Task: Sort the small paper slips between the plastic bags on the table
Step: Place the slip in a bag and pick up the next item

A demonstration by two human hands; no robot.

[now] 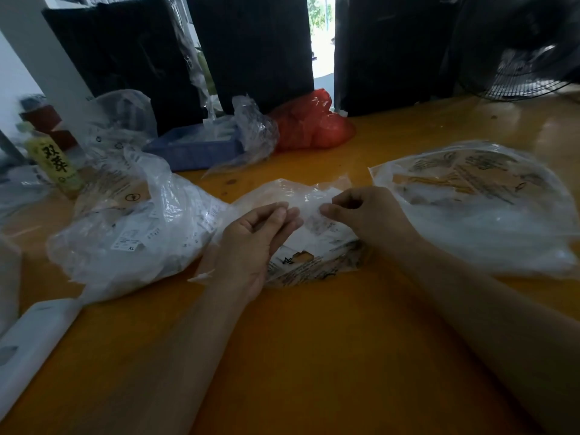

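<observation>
Both forearms reach over the bench (314,356) — right hand (361,211) pinches a paper slip (314,215) above the middle bag (314,255); left hand (260,233), fingers relaxed, touches the slip's left edge.

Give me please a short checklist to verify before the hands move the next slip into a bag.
1. Right hand pinches a slip over the middle bag: ok, though the picture is blurred.
2. Left hand holds the same slip: cannot tell; its fingers are relaxed and close to it.
3. Size print on the slip readable: not ok, too blurred.
4. Left bag open to receive slips: cannot tell; slips show through it, one marked XL.
5. Right bag within reach: ok, it lies flat beside the right forearm.
6. Table free in front of the bags: ok.
</observation>
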